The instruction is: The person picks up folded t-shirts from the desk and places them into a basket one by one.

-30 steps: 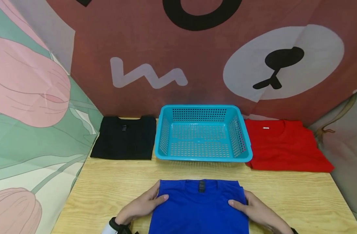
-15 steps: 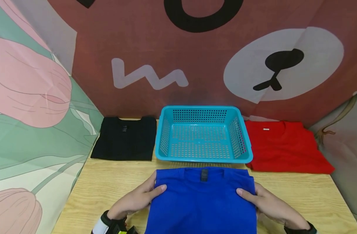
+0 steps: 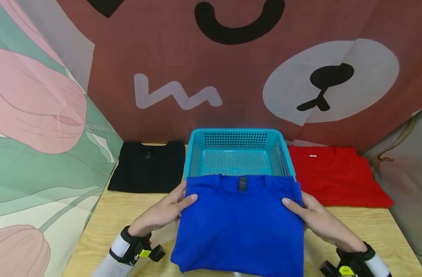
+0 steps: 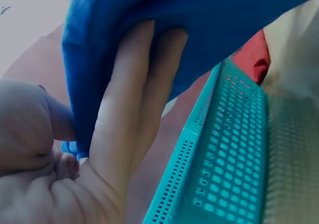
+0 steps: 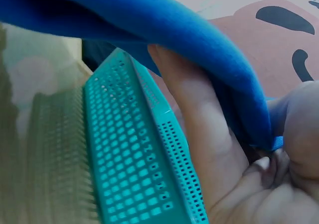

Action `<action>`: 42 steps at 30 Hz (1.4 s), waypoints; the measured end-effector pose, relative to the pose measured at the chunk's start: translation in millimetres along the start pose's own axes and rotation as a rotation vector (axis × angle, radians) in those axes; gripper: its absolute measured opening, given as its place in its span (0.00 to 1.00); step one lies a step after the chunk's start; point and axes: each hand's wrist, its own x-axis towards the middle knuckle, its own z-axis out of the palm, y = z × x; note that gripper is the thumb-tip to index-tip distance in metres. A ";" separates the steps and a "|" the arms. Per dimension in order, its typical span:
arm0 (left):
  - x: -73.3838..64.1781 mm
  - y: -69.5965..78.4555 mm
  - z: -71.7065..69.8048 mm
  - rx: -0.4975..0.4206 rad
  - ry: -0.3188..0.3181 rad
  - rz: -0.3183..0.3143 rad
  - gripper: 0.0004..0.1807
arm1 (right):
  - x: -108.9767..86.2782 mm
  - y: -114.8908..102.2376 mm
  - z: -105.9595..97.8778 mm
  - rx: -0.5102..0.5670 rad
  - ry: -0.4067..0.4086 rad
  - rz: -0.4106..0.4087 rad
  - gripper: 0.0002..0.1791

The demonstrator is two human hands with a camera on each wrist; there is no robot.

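Observation:
A folded blue T-shirt [image 3: 240, 223] is held up between both hands, its collar edge overlapping the front of the turquoise plastic basket [image 3: 235, 132] in the head view. My left hand [image 3: 164, 211] grips the shirt's left side, thumb on top and fingers beneath. On the opposite side my right hand [image 3: 318, 219] holds it the same way. Both wrist views show the fingers under the blue cloth [image 4: 219, 25], with the basket's perforated wall [image 5: 129, 154] close by and lower down. The visible part of the basket's inside holds nothing.
To the left of the basket lies a folded black T-shirt [image 3: 148, 169]. A folded red T-shirt [image 3: 335, 177] lies on its right. All rest on a wooden table [image 3: 93, 231], with a printed bear cloth [image 3: 231, 77] hanging behind.
Both hands have carried the blue T-shirt forward and up from the table's near side, and it now covers the basket's front rim in the head view. The black and red shirts stay put.

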 end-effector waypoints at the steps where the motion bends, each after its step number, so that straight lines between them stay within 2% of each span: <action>1: 2.2 2.3 -1.6 0.007 0.014 0.000 0.32 | 2.7 -2.5 -1.3 -0.011 0.007 -0.019 0.33; 7: 18.9 11.2 -13.1 -0.022 0.071 -0.001 0.31 | 20.9 -16.3 -10.3 0.001 0.047 -0.069 0.35; 12: 40.2 20.9 -23.3 -0.044 0.060 0.011 0.31 | 33.3 -26.8 -23.1 -0.017 0.089 -0.089 0.36; 22: 74.7 40.7 -47.9 -0.032 0.028 0.018 0.31 | 57.7 -44.6 -51.1 -0.016 0.103 -0.089 0.37; 31: 99.3 52.7 -70.9 -0.076 0.022 -0.079 0.31 | 83.1 -53.6 -71.6 -0.004 0.064 -0.014 0.41; 35: 111.3 53.7 -76.9 -0.065 0.060 -0.121 0.35 | 97.2 -55.1 -83.2 -0.004 0.063 0.007 0.41; 39: 124.5 49.9 -82.7 -0.069 0.122 -0.192 0.40 | 113.6 -54.4 -92.5 -0.014 0.075 0.027 0.40; 42: 134.8 45.2 -86.8 -0.059 0.154 -0.225 0.40 | 125.3 -53.1 -97.4 -0.040 0.092 0.047 0.40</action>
